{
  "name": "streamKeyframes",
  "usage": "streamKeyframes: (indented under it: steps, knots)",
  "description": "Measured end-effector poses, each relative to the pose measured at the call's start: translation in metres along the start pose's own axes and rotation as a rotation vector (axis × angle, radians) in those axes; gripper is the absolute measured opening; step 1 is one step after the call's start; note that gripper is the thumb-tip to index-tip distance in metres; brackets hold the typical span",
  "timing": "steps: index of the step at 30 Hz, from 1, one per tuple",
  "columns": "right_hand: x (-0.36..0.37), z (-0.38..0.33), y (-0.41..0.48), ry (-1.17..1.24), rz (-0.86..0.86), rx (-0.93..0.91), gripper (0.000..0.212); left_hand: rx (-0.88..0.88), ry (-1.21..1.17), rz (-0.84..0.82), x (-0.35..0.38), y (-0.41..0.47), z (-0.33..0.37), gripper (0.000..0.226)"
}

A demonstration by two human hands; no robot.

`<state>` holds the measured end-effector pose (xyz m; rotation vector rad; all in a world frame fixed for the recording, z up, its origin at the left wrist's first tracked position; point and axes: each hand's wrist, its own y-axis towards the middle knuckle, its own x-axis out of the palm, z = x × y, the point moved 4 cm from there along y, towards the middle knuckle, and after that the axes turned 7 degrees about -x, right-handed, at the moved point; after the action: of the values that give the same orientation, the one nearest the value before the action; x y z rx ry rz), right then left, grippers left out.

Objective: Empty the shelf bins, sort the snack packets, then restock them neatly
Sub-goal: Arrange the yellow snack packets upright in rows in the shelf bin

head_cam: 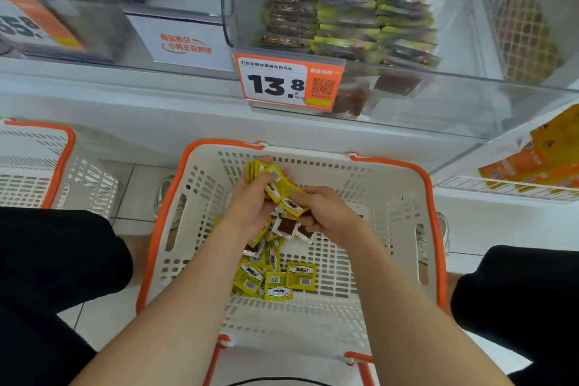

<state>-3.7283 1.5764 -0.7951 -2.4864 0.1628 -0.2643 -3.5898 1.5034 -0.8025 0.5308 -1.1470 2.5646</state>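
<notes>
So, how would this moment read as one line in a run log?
step: sorting | left-hand grip: holds yellow stack | right-hand grip: holds packet | basket: loose packets at bottom

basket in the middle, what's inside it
Loose yellow packets lie on the floor of the basket. Above them the left hand grips a stack and the right hand holds more. The hands hide some packets underneath.
</notes>
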Motion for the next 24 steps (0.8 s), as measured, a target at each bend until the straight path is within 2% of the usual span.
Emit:
streamKeyframes:
  steps: [2, 4, 8, 10, 14, 16, 19, 21, 22, 24]
  knots:
    - [-0.013, 0.002, 0.0, -0.013, 0.117, 0.007, 0.013, 0.014, -0.053, 0.069, -0.009, 0.002, 0.004, 0.032]
    - [-0.023, 0.006, 0.002, 0.01, 0.189, -0.042, 0.013, -0.024, -0.065, 0.062, -0.015, 0.002, 0.005, 0.033]
    - [-0.011, 0.008, 0.005, 0.113, 0.034, -0.158, 0.024, -0.223, -0.049, -0.089, -0.005, -0.007, -0.008, 0.027]
    - [-0.006, 0.007, 0.006, 0.044, 0.083, -0.187, 0.03, -0.282, -0.024, -0.136, -0.002, -0.008, -0.014, 0.034]
    - [-0.015, 0.022, 0.008, -0.352, 0.27, -0.196, 0.051, -0.37, 0.185, -0.199, -0.011, -0.009, -0.02, 0.041]
    - [-0.022, 0.037, 0.008, -0.42, 0.296, -0.158, 0.059, -0.424, 0.265, -0.184, -0.016, -0.011, -0.026, 0.04]
    - [-0.026, 0.076, 0.011, -0.498, 0.179, -0.054, 0.051, -0.436, 0.339, -0.121, -0.026, -0.007, -0.039, 0.036]
    - [-0.028, 0.11, 0.012, -0.856, 0.052, 0.006, 0.031, -0.432, 0.313, -0.073, -0.038, -0.004, -0.044, 0.035]
    - [-0.026, 0.124, 0.01, -1.064, -0.043, 0.022, 0.03, -0.445, 0.301, -0.063, -0.044, -0.003, -0.047, 0.034]
    - [-0.018, 0.148, 0.008, -1.326, -0.184, 0.028, 0.047, -0.473, 0.317, -0.065, -0.052, -0.004, -0.049, 0.028]
